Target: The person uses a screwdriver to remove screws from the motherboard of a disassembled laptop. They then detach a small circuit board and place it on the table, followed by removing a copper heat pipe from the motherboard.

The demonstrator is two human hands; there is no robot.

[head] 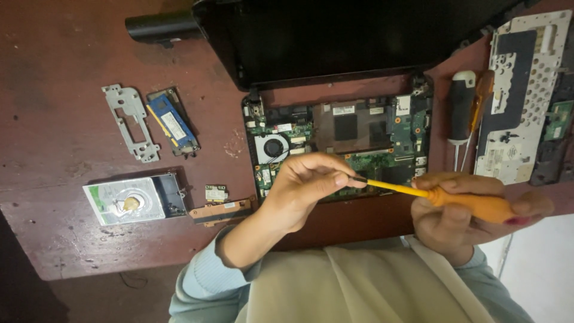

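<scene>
Head view: my right hand [472, 212] has its grip wrapped tight round the orange handle of the screwdriver [442, 196], out at four o'clock from the open laptop board [341, 146]. My left hand [305, 182] pinches the thin shaft near its tip, just over the board's front edge. Light, stiff tool, I'd say; the fat handle is the place to hold, while the bare board looks fragile.
</scene>
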